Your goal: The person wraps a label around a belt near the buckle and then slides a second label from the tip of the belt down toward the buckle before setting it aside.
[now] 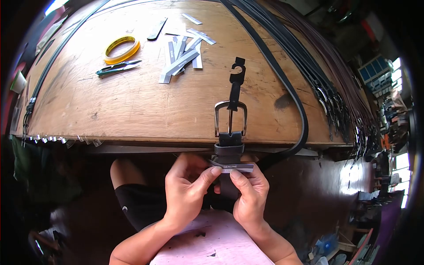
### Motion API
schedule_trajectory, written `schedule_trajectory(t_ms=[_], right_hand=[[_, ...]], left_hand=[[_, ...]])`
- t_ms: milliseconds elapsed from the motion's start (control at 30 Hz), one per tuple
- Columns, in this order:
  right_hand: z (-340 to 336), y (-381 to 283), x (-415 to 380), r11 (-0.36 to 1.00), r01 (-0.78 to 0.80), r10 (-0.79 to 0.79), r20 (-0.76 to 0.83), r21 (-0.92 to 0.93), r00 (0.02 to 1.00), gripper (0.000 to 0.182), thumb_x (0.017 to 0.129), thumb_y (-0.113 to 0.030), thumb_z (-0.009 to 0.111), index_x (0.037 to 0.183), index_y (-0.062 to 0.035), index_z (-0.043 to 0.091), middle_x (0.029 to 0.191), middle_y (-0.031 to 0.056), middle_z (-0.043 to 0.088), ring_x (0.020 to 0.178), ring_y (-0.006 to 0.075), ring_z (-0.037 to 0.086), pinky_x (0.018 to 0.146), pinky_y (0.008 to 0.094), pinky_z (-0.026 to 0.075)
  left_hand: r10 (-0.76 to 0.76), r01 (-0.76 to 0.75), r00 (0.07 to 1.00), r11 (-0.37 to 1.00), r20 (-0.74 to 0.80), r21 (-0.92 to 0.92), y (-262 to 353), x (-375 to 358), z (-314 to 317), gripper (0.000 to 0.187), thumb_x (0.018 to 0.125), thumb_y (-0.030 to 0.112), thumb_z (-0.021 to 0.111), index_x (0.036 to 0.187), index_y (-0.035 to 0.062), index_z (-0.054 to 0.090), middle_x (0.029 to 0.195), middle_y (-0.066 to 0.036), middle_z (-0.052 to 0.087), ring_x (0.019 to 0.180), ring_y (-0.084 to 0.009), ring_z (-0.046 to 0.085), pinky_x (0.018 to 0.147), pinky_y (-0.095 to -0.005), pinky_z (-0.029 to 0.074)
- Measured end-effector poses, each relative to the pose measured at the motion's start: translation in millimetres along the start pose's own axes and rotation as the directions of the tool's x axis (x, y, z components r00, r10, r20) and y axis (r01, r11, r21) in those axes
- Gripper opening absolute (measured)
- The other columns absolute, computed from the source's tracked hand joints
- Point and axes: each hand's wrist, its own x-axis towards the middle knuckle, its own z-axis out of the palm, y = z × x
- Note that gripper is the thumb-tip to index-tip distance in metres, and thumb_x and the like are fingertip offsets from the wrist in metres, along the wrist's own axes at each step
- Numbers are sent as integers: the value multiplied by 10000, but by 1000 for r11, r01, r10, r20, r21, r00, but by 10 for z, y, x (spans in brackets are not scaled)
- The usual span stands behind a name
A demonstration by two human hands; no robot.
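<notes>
A black leather belt [229,149] hangs over the near table edge, its silver buckle [244,118] lying on the wood. From the buckle a black plastic belt hanger [237,76] points away from me. Across the strap lies a grey paper label strip [242,168] printed "GENUINE". My left hand [185,187] is closed, its thumb pressing the strip's left part against the belt. With its thumb near the strip's middle, my right hand [251,194] pinches the strip and belt from the right. The fingers behind the strap are partly hidden.
Several loose label strips [179,59] lie in a pile on the wooden table [132,106]. Left of them are a yellow tape roll [122,55] and thread snips [118,68]. More black belts [282,39] run along the right side. Bits of tape [66,140] hang from the front edge.
</notes>
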Motion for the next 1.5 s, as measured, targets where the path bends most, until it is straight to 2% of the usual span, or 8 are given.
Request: schedule_trajectory(t_ms=[733,933,1000,1100,1200,1267,1367,1500], right_hand=[[-82,-85,-41,991,54,-53,16,-121,998,144,1014,-63,652,1068,61,700,946,110,752,769,131,706,690,268,591],[-83,-251,-30,960,-223,213,75,167,974,150,989,-48,675,1070,75,705,929,115,751,778,138,707,699,278,588],[-139,-383,-36,986,-101,108,48,-134,993,150,988,-57,675,1046,77,709,915,110,748,770,147,703,698,284,582],[-210,-875,211,335,582,-412,440,-741,798,170,821,12,779,977,32,716,783,135,660,672,251,671,612,347,525],[-161,-1327,551,-343,669,-387,748,-660,540,268,744,-31,780,995,8,693,849,93,606,762,260,618,633,372,502],[-175,-1378,914,-569,670,-326,878,-477,349,220,777,-103,728,972,-6,695,852,69,589,830,236,598,657,346,487],[-194,-1271,1033,-654,681,-131,936,-329,326,202,805,-150,673,940,-1,692,856,56,594,861,232,582,686,329,479],[-249,-1059,800,-474,745,-280,882,-469,378,286,769,-79,721,1042,8,721,887,63,580,830,243,580,673,351,479]], left_hand=[[-171,183,928,983,331,-7,92,138,-116,181,975,176,759,979,-4,737,853,-31,702,692,-93,684,565,-217,474],[-125,209,928,955,352,-211,-58,120,-85,178,978,165,747,951,-7,711,850,-26,691,692,-109,687,591,-230,488],[-133,214,909,962,396,-168,-50,116,-77,170,981,170,744,967,1,720,849,-18,690,698,-95,666,599,-230,495],[-111,141,924,989,365,-55,23,67,7,211,999,177,730,1108,-3,751,891,-5,694,729,-68,632,642,-230,524],[12,-30,928,999,372,42,94,56,25,216,961,130,765,1116,-20,744,920,-36,696,755,-89,652,670,-252,538],[309,-483,822,823,478,299,237,75,10,252,880,67,815,1111,-3,741,895,-83,692,771,-149,676,680,-285,543],[666,-829,554,381,500,410,392,243,44,321,725,5,824,1038,29,760,951,-103,719,861,-280,689,771,-385,537],[717,-820,414,25,561,573,531,411,-38,340,734,83,816,1072,88,780,1124,-73,736,1121,-308,657,1000,-481,495]])
